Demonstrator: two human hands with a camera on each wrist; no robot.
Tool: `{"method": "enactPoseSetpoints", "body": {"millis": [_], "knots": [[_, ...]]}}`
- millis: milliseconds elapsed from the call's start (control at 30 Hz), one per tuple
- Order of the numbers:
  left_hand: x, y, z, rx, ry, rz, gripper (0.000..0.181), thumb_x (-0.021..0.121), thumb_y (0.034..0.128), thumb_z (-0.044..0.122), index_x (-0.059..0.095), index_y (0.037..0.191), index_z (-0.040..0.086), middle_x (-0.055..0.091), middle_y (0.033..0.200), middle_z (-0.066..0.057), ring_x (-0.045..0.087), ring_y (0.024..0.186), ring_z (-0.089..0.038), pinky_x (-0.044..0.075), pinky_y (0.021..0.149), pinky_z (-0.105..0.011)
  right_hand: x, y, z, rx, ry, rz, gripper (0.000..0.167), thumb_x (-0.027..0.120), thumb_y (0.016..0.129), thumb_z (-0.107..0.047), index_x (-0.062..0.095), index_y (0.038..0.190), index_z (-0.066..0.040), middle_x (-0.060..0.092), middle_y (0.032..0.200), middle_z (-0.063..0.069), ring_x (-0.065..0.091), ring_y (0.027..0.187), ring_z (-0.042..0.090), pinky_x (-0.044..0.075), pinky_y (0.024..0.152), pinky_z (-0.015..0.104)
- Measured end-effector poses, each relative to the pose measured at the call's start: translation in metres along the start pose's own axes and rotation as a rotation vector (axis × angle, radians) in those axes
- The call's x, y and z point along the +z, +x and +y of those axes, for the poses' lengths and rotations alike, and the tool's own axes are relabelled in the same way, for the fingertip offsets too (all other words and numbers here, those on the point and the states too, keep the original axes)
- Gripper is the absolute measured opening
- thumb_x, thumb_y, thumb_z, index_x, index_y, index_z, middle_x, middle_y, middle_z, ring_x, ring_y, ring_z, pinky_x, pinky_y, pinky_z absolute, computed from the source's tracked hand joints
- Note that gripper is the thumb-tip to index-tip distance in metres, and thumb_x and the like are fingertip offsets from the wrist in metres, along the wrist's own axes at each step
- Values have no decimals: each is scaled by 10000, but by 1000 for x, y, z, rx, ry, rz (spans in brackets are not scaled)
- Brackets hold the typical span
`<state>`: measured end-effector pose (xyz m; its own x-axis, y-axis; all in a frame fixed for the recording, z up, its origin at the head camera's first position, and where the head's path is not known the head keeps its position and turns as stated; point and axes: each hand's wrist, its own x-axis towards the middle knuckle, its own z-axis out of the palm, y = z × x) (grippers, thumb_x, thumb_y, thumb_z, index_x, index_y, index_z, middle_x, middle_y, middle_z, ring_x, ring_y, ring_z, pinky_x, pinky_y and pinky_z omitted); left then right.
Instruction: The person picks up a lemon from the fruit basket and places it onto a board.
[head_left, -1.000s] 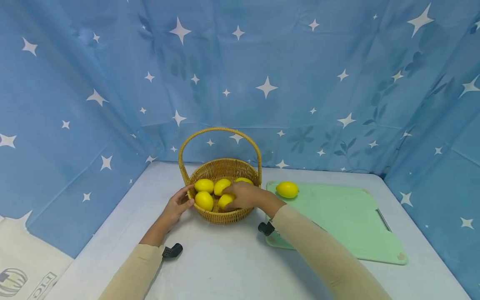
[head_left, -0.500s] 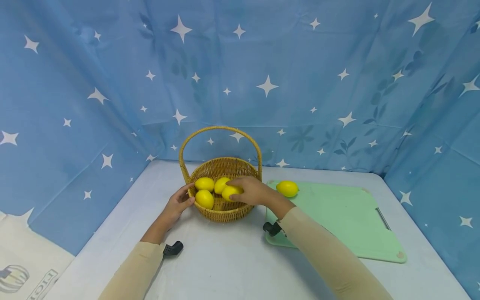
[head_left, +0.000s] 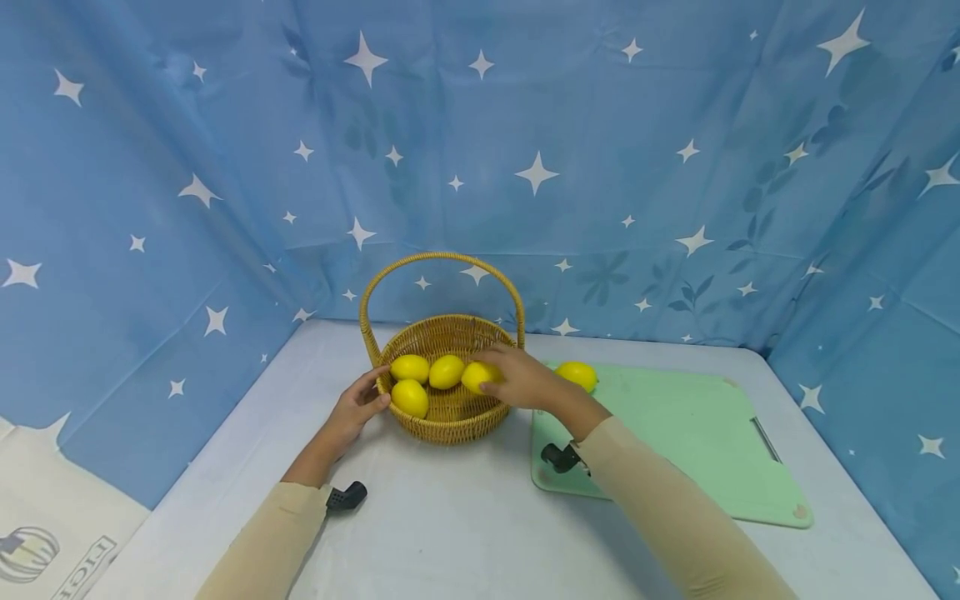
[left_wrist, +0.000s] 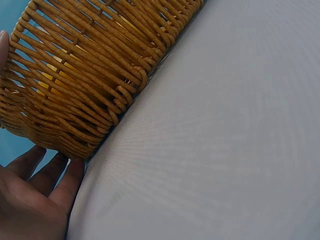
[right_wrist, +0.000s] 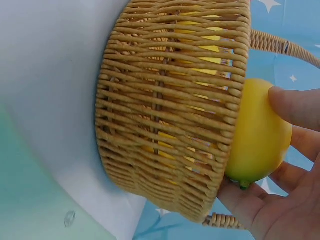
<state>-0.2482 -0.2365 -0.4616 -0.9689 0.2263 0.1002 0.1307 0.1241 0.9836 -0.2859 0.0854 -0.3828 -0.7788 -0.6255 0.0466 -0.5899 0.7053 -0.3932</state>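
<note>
Above the table (head_left: 442,525), right hand (head_left: 521,379) curls round a lemon (head_left: 478,377) that bumping the basket (head_left: 450,432) could dislodge; left hand (head_left: 351,418), loosely spread, touches the basket.

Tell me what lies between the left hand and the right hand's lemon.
The head view shows the basket's rim and three other lemons between the left hand and the held lemon.

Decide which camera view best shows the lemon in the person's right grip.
The right wrist view: the lemon appears large, its green tip visible. The head view shows it small, partly covered by the right grip; in the left wrist view, it can't be identified.
</note>
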Motion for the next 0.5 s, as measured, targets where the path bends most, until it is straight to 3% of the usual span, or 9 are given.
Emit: {"method": "enactPoseSetpoints", "body": {"millis": [200, 500], "knots": [[0, 0, 0, -2, 12, 0, 580, 549, 998, 74, 298, 1521, 50, 160, 1581, -213, 216, 1410, -430, 269, 1107, -489, -5, -7, 5, -11, 6, 0, 536, 618, 969, -266, 456, 1458, -120, 402, 1482, 89, 386, 1345, 290, 345, 1088, 482], [-1, 1, -1, 2, 15, -1, 577, 544, 999, 73, 297, 1520, 44, 166, 1581, -209, 219, 1411, -427, 265, 1109, -489, -16, -22, 6, -10, 2, 7, 541, 593, 985, -262, 415, 1485, -156, 350, 1517, 93, 296, 1399, 315, 301, 1103, 529]]}}
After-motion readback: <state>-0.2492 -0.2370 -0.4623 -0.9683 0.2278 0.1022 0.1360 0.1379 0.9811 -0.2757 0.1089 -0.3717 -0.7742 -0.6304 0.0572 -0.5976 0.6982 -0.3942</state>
